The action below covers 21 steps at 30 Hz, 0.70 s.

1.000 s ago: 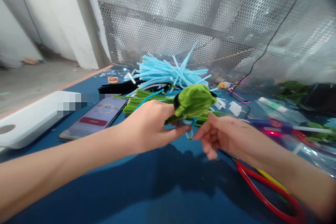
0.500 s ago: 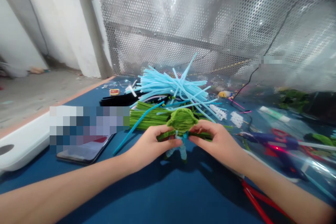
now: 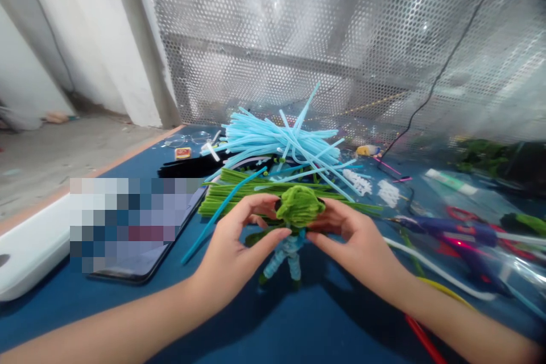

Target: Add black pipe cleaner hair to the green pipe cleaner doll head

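Observation:
A small pipe-cleaner figure (image 3: 294, 233) stands upright in front of me, with a fuzzy green head and light blue body and legs. My left hand (image 3: 243, 239) and my right hand (image 3: 352, 236) cup its head from either side, fingertips on the green fuzz. Its feet are near the blue tabletop (image 3: 298, 318), though contact is hard to tell. Just behind lie a bundle of green pipe cleaners (image 3: 264, 196) and a heap of light blue pipe cleaners (image 3: 277, 139). One loose blue pipe cleaner (image 3: 222, 222) runs past my left hand.
A phone (image 3: 128, 273), partly blurred out, and a white plastic case (image 3: 29, 256) lie to the left. A purple glue gun (image 3: 447, 230), red-handled scissors (image 3: 460, 215) and white and red tubes lie to the right. A perforated metal sheet (image 3: 298, 28) stands behind.
The figure has dropped from high between my hands to upright near the tabletop, now facing me. My fingers have spread wider around its head, and the view has shifted slightly.

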Each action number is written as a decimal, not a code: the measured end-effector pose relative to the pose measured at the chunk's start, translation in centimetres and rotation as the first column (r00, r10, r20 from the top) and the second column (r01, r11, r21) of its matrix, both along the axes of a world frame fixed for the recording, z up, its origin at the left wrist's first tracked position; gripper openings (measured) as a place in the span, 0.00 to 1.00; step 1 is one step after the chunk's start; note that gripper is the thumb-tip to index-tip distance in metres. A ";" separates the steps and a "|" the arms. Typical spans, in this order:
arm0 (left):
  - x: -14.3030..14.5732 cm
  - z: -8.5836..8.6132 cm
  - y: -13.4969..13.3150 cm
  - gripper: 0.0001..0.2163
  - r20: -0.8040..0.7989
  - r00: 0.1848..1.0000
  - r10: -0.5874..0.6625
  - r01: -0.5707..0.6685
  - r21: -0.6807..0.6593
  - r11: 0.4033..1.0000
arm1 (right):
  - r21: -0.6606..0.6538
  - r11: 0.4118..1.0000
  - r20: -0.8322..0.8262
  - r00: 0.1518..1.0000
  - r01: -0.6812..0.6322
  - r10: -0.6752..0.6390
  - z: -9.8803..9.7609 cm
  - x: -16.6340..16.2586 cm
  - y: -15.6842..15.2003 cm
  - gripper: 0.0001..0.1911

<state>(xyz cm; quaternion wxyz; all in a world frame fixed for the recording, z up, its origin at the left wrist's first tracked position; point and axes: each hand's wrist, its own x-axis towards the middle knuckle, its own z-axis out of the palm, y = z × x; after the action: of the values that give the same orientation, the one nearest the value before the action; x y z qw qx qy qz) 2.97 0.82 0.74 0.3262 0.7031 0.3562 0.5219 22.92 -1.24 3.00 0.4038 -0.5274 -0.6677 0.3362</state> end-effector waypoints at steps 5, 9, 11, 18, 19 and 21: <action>-0.3 -0.1 -0.2 0.19 -0.108 0.991 -0.081 0.103 0.216 0.971 | 0.001 0.998 -0.208 0.976 -0.061 0.060 0.6 0.2 0.0 0.20; -0.8 0.1 -0.5 0.21 -0.121 0.968 -0.218 0.240 0.220 0.945 | 0.048 0.990 -0.261 0.956 -0.129 0.138 1.1 0.1 -0.6 0.21; -0.9 0.2 -0.6 0.16 -0.059 0.963 -0.264 0.270 0.182 0.945 | 0.055 0.993 -0.255 0.960 -0.106 0.117 1.1 0.0 -0.8 0.21; -0.7 0.6 -1.2 0.13 0.174 0.968 -0.180 0.197 -0.082 0.977 | 0.097 0.978 -0.291 0.934 -0.187 0.207 0.8 0.3 -0.8 0.22; -0.7 0.8 -1.3 0.14 0.156 0.971 -0.182 0.194 -0.070 0.978 | 0.077 0.969 -0.334 0.910 -0.234 0.246 0.8 0.4 -0.7 0.25; -0.7 1.1 -1.5 0.14 0.108 0.975 -0.195 0.199 -0.018 0.980 | 0.048 0.953 -0.402 0.868 -0.298 0.292 0.8 0.6 -0.7 0.27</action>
<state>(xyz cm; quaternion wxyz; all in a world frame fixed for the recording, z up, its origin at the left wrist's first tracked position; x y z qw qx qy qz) 2.27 -0.66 1.89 0.4048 0.7016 0.2746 0.5181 23.50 -1.95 3.76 0.4728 -0.3415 -0.6396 0.5007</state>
